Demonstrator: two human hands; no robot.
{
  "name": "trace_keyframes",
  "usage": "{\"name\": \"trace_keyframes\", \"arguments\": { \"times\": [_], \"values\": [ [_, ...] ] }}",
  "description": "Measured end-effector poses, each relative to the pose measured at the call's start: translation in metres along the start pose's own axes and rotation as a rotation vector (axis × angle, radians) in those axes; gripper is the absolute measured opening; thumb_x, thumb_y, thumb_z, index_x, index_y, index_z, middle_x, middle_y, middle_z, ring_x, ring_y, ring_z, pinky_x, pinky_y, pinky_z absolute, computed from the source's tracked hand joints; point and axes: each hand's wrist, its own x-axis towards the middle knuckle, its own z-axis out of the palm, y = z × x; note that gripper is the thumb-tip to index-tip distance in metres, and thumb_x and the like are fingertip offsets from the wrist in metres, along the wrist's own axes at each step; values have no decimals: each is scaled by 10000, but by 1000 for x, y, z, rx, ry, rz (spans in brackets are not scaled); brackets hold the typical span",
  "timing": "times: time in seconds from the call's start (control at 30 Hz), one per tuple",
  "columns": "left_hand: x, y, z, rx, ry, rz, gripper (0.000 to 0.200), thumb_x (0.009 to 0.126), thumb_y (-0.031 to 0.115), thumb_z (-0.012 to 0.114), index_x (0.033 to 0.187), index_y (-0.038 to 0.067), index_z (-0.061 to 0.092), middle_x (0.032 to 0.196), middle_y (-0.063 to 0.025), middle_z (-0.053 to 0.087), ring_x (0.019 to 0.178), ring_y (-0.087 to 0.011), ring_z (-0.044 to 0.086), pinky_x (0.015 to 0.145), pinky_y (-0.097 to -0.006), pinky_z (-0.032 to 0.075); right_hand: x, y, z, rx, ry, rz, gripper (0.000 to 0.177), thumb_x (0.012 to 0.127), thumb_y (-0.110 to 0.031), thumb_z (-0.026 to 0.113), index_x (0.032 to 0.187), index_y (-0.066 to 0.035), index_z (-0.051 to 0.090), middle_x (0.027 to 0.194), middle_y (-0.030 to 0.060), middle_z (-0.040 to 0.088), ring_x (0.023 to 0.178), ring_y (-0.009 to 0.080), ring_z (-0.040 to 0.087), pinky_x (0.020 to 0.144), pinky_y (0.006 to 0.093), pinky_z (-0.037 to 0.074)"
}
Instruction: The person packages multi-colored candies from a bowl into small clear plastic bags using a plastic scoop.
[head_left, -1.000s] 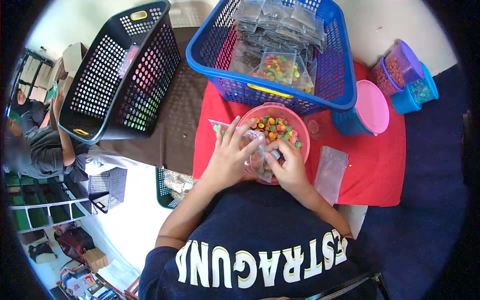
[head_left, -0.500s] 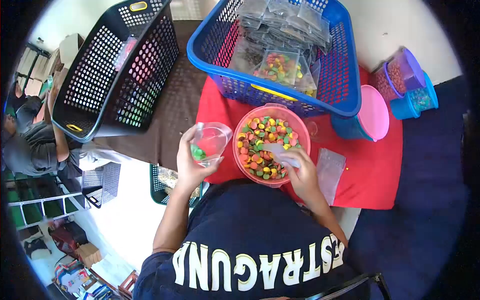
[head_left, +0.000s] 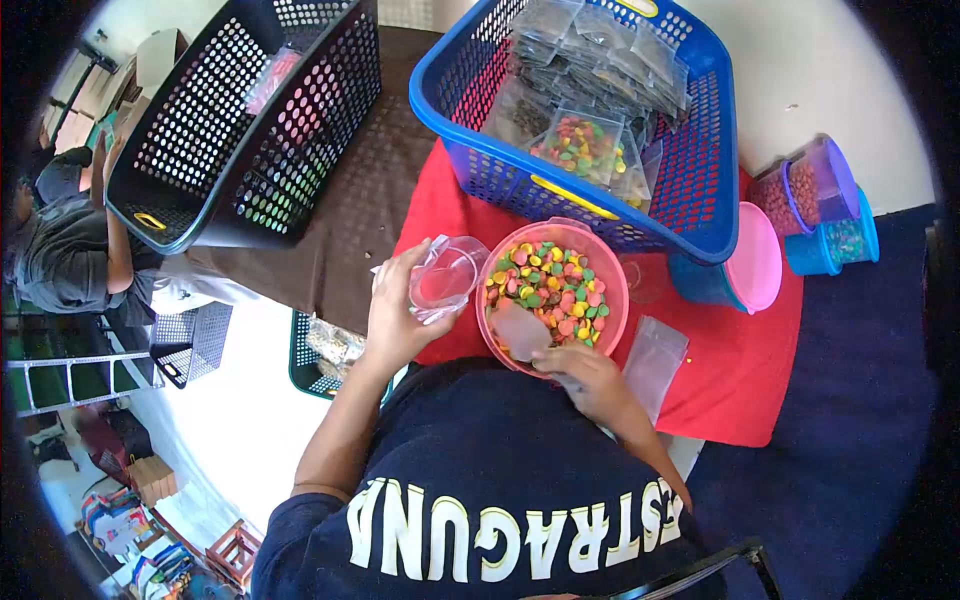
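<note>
My left hand (head_left: pixel 392 320) holds a clear plastic pouch (head_left: pixel 447 272) with its mouth spread. Red shows through the film; whatever lies at its bottom is hidden. Just right of it stands a pink tub (head_left: pixel 619 325) full of round red, yellow, green and brown candies (head_left: pixel 560 285). My right hand (head_left: pixel 590 380) is closed round a pale, translucent scoop (head_left: pixel 522 332), its blade down at the candies on the tub's near left side. Flat clear pouches (head_left: pixel 656 362) lie on the red cloth to the right of that hand.
Behind the tub, a blue basket (head_left: pixel 470 160) holds many dark packets and candy-filled pouches (head_left: pixel 580 148). A black basket (head_left: pixel 290 180) stands left. Rightward are a blue tub with a pink lid (head_left: pixel 757 260) and a purple-lidded container (head_left: pixel 800 190). Another person (head_left: pixel 75 250) is far left.
The scoop has swung to the tub's near left side, with my right hand moving toward me. Green candies seen in the pouch earlier no longer show. The whole view has shifted slightly.
</note>
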Motion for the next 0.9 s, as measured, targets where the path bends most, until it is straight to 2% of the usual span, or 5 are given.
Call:
{"name": "trace_keyframes", "arguments": {
  "times": [0.23,0.37,0.57,0.73,0.9],
  "values": [
    [0,4,6,-53,-86,-41,880,644,194,856,1405,53,436,1267,-189,570,1165,-358,557,1017,-460,426,-20,-2,-46,-90,53,242,190,831,17,665,1007,-43,705,1074,100,720,1013,279,681,917,385,523],
    [-2,6,8,-59,-113,-15,884,647,208,850,1408,46,429,1285,-201,559,1210,-366,535,1043,-457,410,-12,-4,-41,-36,253,185,206,820,24,670,1018,-29,685,1070,116,721,986,279,688,901,380,528],
    [-4,7,6,-53,-151,-37,902,645,228,855,1411,32,423,1341,-192,538,1227,-362,527,1063,-456,397,21,-8,5,35,301,58,173,856,34,640,1019,-22,658,1102,128,706,1016,281,679,893,375,528],
    [-4,9,4,-52,-158,-53,901,652,242,865,1406,24,423,1382,-190,517,1270,-355,506,1082,-452,386,9,8,19,89,383,289,129,877,15,638,1005,-6,643,1071,147,691,999,277,677,889,365,523],
    [-8,2,8,-77,-162,-62,904,656,240,866,1409,14,417,1385,-195,513,1272,-357,504,1088,-450,380,-2,17,0,-35,506,289,115,885,13,635,999,7,645,1050,141,698,1002,259,678,890,358,524]
  ]
}}
